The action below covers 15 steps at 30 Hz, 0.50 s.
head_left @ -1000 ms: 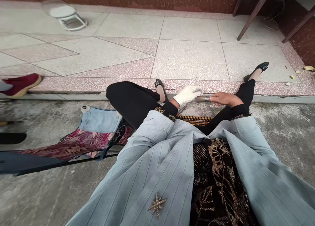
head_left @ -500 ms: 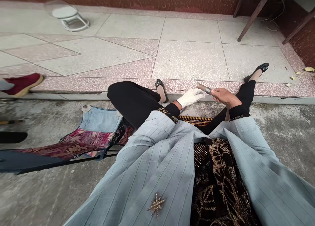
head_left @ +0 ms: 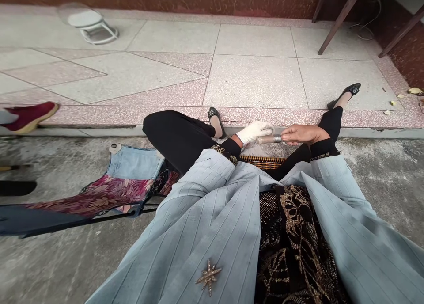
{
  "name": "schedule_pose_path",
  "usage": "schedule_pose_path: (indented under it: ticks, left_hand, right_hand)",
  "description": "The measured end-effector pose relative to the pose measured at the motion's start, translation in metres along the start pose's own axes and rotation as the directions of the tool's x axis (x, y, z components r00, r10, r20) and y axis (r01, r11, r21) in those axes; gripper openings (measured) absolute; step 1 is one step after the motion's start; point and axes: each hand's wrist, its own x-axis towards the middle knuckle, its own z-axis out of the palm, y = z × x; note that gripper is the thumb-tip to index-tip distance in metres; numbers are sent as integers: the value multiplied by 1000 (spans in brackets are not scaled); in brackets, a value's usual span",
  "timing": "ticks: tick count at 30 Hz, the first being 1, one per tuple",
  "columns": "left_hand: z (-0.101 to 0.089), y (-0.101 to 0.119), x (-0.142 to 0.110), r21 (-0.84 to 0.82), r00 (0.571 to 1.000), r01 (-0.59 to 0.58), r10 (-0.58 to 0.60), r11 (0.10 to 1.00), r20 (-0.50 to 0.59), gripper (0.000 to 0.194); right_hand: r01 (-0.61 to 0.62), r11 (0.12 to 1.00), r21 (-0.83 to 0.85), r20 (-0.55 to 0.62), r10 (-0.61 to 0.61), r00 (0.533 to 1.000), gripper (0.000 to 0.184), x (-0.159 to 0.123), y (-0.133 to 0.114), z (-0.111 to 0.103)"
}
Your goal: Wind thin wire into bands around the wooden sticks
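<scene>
The wooden tool handle [head_left: 264, 139] had just swung down. Half a second earlier its free end had tilted up and away, past the gloved fingers; now it lay nearly level, pointing left — much as it had a second before. The right hand [head_left: 300, 134] kept the other end throughout: its grip was closed around the tool just beyond the silvery wire-like band [head_left: 277, 138], with the bare fingers stretched along it.

The left hand [head_left: 257, 130], in a white knitted glove, sat right beside the free end, on its far side, fingers bent. Whether that grip was grasping anything, or merely touching the handle, could not be told; the glove hid its own fingertips, and the whole thing was small in view.

The change suggested that the tool was being turned in the right hand rather than passed across, so the handling seemed to be mid-course, with the left hand close by.

The handle hung in the air between the person's knees, in front of the tiled step [head_left: 255, 85] and beyond a strip of orange-and-black woven basketwork [head_left: 263, 162]. Left of the person stood a patched folding chair [head_left: 119, 182]; another person's red shoe [head_left: 31, 115] rested on the step.
</scene>
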Motion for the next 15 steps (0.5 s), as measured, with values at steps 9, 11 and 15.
schedule_pose_path:
  ticks: [9,11,15]
  left_hand:
    - [2,12,-2,287,997,53,-67,957,38,35]
    - [3,15,-3,209,997,44,-56,977,52,35]
    - [1,18,-4,95,997,22,-28,995,68,33]
  right_hand:
    - [-492,789,-367,-440,318,840,39,16,14,-11]
    - [-520,787,-333,-571,270,775,35,17,14,-12]
    - [-314,947,-76,-676,183,714,36,14,11,-8]
